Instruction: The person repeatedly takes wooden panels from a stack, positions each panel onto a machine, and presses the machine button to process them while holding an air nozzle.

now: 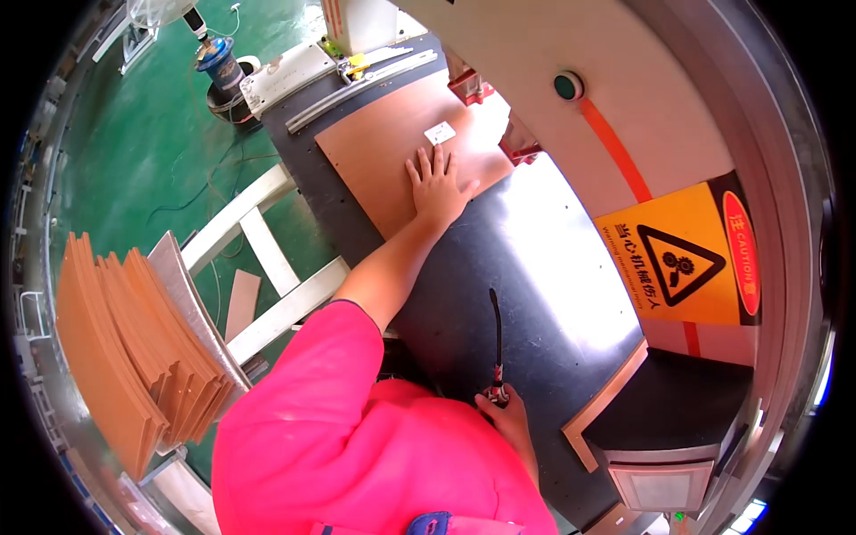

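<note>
My left hand lies flat with its fingers spread on a brown board, just below a small white label on that board. The board rests on a dark worktable, and its right end reaches under the machine's edge. Close to my body, my right hand is wrapped round the red and dark handle of an air blow gun. Its long, thin black nozzle points away from me over the table. Part of the handle is hidden in my fingers.
A machine with a green button, a warning sign and red clamps borders the table on the right. Metal strips lie at the far end. Stacked brown boards stand at left beside a white frame. An L-shaped brown strip lies near the monitor.
</note>
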A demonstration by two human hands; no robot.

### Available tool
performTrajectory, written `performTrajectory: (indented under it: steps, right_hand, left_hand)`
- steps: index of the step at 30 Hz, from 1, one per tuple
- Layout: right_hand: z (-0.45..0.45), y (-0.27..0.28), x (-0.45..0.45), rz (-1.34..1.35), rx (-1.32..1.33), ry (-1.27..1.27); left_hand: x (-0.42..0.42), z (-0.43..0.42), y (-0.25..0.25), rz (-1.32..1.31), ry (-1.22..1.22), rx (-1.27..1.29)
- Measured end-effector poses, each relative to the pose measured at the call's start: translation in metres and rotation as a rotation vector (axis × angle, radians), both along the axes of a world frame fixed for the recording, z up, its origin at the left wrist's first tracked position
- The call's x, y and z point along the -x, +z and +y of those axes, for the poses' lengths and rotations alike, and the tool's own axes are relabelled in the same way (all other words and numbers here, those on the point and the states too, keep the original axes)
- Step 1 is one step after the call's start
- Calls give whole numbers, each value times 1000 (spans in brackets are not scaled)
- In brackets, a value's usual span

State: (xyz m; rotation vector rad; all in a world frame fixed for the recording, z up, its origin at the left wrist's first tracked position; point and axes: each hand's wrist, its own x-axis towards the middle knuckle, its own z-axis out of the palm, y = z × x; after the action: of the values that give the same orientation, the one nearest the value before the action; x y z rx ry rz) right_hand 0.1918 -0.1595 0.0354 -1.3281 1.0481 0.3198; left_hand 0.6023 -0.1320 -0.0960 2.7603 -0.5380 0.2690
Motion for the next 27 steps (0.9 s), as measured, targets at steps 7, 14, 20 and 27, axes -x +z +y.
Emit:
performTrajectory:
  steps: [7, 14, 20, 27]
  right_hand:
    - [4, 9, 17, -18, 40, -49]
    - [8, 9, 27, 5, 98, -18]
    - [4, 6, 32, -33, 70, -104]
    - [0, -2, 28, -56, 51, -92]
  left_hand:
    - [18, -9, 3, 32, 11, -35]
    - [18, -5, 3, 64, 1, -65]
    - [22, -13, 4, 48, 7, -86]
    - [23, -13, 7, 31, 10, -82]
